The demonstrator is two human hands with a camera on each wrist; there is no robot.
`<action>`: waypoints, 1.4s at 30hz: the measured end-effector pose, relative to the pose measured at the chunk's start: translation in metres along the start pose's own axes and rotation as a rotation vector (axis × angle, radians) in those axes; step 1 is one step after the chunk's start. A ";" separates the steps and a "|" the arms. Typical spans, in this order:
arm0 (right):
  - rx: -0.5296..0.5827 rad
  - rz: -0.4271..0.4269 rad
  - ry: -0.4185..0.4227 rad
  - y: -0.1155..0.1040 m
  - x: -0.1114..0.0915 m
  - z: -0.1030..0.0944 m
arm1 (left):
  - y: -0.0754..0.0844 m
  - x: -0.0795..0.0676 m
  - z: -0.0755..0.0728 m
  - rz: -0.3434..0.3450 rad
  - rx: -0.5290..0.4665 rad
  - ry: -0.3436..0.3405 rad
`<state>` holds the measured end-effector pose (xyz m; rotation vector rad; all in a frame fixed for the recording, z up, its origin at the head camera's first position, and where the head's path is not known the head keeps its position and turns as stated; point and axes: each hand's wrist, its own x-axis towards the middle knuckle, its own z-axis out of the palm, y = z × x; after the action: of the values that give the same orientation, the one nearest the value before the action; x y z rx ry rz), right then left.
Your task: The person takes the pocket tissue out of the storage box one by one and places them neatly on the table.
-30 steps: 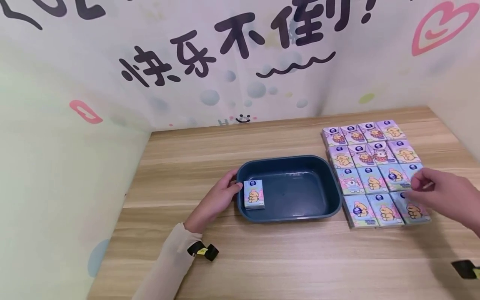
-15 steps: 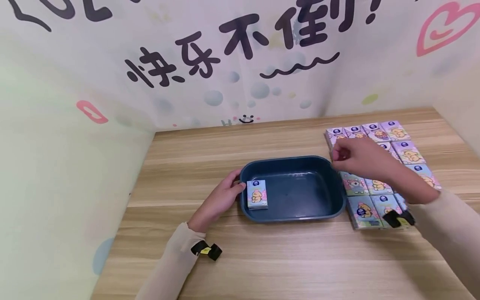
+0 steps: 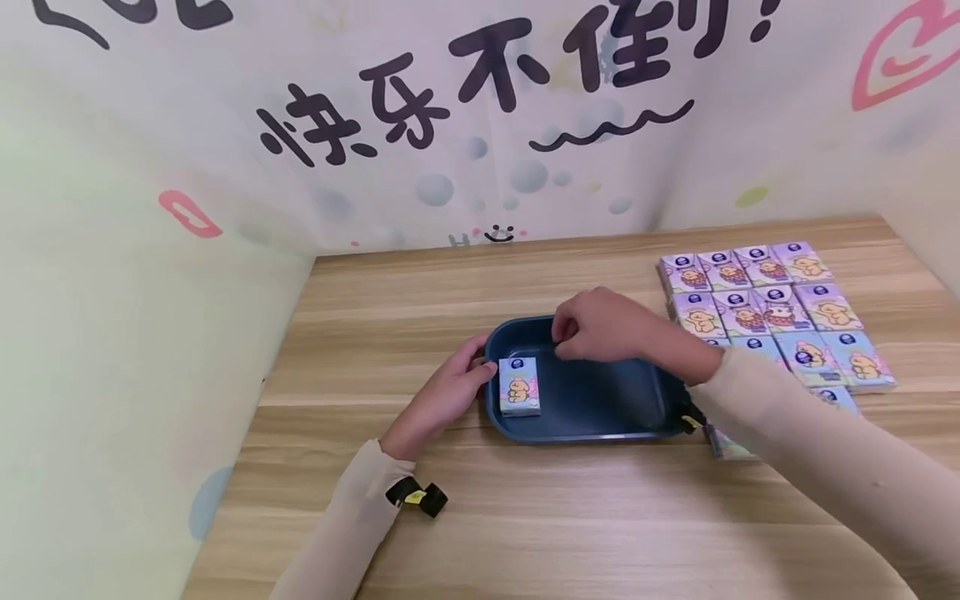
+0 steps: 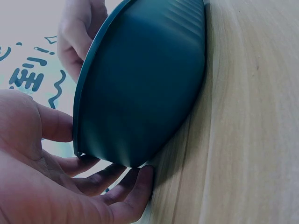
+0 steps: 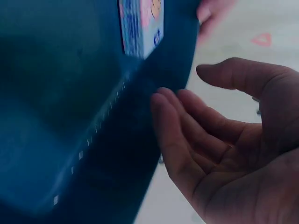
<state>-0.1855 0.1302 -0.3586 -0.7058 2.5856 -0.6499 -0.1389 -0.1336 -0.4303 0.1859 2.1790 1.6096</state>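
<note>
A dark blue plastic tub [image 3: 585, 436] sits on the wooden table. One tissue pack [image 3: 519, 387], light blue with a cartoon puppy, lies inside at its left end. My left hand [image 3: 442, 396] grips that end; in the left wrist view, the thumb is at the rim [image 4: 83, 98] and the fingers curl against the outer wall. Over the back part of the tub hovers my right hand [image 3: 611, 325]. In the right wrist view, its thumb stands apart from loosely bent fingers [image 5: 170, 126], with nothing between them.
Several purple and blue tissue packs [image 3: 780, 308] lie in rows right of the tub; my right sleeve [image 3: 802, 425] hides some front ones. A white printed wall sheet [image 3: 495, 133] rises behind the table [image 3: 525, 533], and pale panels stand at both sides.
My right hand has moved left from the rows of tissue packs to over the tub. The left hand has kept its hold on the tub, and the pack inside has stayed put.
</note>
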 end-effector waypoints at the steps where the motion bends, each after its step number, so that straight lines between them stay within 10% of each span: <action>1: -0.011 0.009 -0.036 -0.003 0.004 0.003 | 0.000 0.000 0.000 -0.001 -0.001 -0.001; 11: -0.037 0.109 -0.316 -0.017 0.033 0.033 | 0.000 0.001 -0.002 -0.007 0.001 -0.022; 29: 0.336 0.115 -0.206 -0.020 0.034 0.039 | -0.001 0.003 0.000 0.012 0.011 -0.034; 42: 0.500 0.118 -0.091 0.012 -0.013 0.011 | -0.001 0.002 0.001 0.013 0.042 -0.004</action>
<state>-0.1742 0.1433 -0.3713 -0.4037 2.2232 -1.1370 -0.1398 -0.1322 -0.4315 0.2159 2.2139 1.5699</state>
